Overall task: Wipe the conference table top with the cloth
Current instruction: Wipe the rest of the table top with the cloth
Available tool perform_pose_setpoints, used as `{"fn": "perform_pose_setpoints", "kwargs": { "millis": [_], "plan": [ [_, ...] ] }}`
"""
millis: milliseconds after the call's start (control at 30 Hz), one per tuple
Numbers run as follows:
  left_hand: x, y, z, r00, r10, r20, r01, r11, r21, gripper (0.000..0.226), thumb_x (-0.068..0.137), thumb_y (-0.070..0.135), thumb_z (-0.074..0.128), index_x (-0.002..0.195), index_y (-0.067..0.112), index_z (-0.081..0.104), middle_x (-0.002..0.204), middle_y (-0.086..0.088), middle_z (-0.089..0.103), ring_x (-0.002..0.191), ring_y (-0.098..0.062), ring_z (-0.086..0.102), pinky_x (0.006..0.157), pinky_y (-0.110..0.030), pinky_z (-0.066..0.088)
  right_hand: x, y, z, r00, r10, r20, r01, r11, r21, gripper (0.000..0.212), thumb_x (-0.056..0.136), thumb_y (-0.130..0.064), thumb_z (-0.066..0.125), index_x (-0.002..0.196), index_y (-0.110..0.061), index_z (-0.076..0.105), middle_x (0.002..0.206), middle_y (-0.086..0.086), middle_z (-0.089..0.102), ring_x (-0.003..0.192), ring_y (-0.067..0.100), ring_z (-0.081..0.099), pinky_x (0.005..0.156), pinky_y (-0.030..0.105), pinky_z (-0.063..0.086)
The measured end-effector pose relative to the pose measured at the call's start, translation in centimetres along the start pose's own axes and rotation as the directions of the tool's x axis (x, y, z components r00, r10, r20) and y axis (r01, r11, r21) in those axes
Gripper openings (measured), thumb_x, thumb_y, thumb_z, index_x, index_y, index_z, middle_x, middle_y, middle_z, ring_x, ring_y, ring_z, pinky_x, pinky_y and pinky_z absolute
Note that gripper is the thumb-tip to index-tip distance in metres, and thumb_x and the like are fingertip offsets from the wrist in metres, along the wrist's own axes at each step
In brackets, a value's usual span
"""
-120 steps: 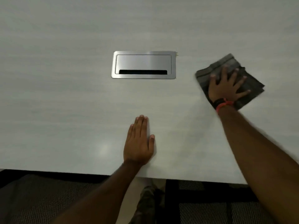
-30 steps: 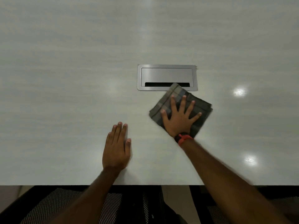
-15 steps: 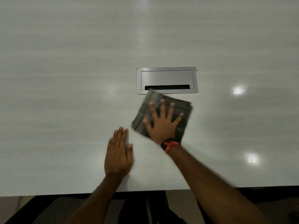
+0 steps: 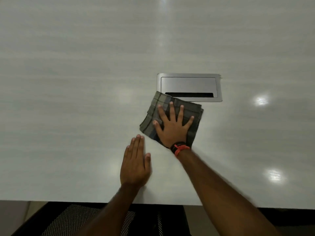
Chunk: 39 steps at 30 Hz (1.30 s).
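Note:
A folded dark plaid cloth [image 4: 153, 114] lies flat on the pale grey conference table top [image 4: 76, 99]. My right hand [image 4: 172, 125] presses on the cloth with its fingers spread and straight; a black and red band circles that wrist. The cloth's far corner overlaps the near left edge of a metal cable hatch [image 4: 189, 84]. My left hand [image 4: 134, 164] rests flat on the bare table, fingers together, just near and left of the cloth.
The brushed metal cable hatch is set flush in the table, with a dark slot along its near side. The table's front edge [image 4: 170, 204] runs across the bottom. Black mesh chairs [image 4: 76, 220] stand below it. Ceiling lights glare on the right.
Over four seconds my right hand slid the cloth leftward from right of the hatch to its near side. In the last half second it stayed there. My left hand stayed flat.

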<state>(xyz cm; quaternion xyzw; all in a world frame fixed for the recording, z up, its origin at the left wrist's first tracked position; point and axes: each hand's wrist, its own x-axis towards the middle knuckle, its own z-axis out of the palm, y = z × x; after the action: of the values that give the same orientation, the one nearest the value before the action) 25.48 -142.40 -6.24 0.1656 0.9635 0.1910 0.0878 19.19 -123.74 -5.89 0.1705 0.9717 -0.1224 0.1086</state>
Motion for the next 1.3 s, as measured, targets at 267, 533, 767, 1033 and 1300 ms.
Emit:
{"fn": "perform_pose_setpoints", "kwargs": {
  "millis": [267,533,767,1033,1300],
  "plan": [
    [0.0,-0.1,0.0,0.999,0.025,-0.042,-0.025,1.0,-0.002,0.06,0.101,0.035,0.032,0.157,0.012,0.024,0.164,-0.001,0.022,0.153,-0.013,0.013,0.124,-0.036,0.018,1.0,7.0,-1.6,0.824,0.547,-0.146,-0.522,0.834,0.181,0.065,0.099,-0.064,0.021,0.16,-0.044,0.014,0.171,0.007,0.007,0.154,0.046,0.0,0.106,0.084,0.005],
    [-0.1,-0.3,0.4,0.997,0.038,-0.063,-0.037,0.999,0.015,0.058,0.102,0.029,0.033,0.156,0.01,0.026,0.164,-0.003,0.024,0.153,-0.014,0.015,0.123,-0.038,0.021,-2.2,8.2,0.0,0.976,0.162,-0.146,-0.162,0.987,0.01,0.062,0.098,-0.06,0.016,0.158,-0.048,0.015,0.17,-0.004,0.013,0.156,0.033,0.009,0.113,0.078,0.003],
    [-0.1,-0.5,0.4,0.997,0.056,-0.057,-0.055,0.998,0.026,0.058,0.102,0.028,0.033,0.156,0.009,0.024,0.164,-0.004,0.024,0.153,-0.017,0.017,0.123,-0.038,0.019,-6.6,4.8,2.0,0.869,0.431,-0.242,-0.42,0.902,0.097,0.061,0.102,-0.053,0.027,0.16,-0.037,0.023,0.168,0.01,0.02,0.153,0.045,0.015,0.11,0.081,0.008],
    [0.2,-1.3,-0.9,0.993,0.121,0.01,-0.121,0.993,-0.014,0.056,0.102,0.029,0.035,0.153,0.005,0.033,0.16,-0.007,0.032,0.15,-0.02,0.027,0.122,-0.035,0.022,-15.8,10.9,3.3,0.804,0.559,-0.204,-0.546,0.829,0.123,0.059,0.099,-0.056,0.025,0.157,-0.045,0.021,0.168,0.0,0.022,0.154,0.034,0.018,0.11,0.08,0.013],
    [1.4,-11.0,-6.0,0.991,0.132,-0.021,-0.131,0.989,0.068,0.063,0.099,0.04,0.04,0.145,-0.002,0.044,0.151,-0.017,0.045,0.141,-0.03,0.041,0.116,-0.041,0.029,-14.9,-3.3,5.3,0.921,0.359,-0.148,-0.357,0.933,0.043,0.061,0.099,-0.055,0.025,0.158,-0.041,0.028,0.168,0.004,0.023,0.153,0.039,0.019,0.111,0.076,0.001]
  ]
}}
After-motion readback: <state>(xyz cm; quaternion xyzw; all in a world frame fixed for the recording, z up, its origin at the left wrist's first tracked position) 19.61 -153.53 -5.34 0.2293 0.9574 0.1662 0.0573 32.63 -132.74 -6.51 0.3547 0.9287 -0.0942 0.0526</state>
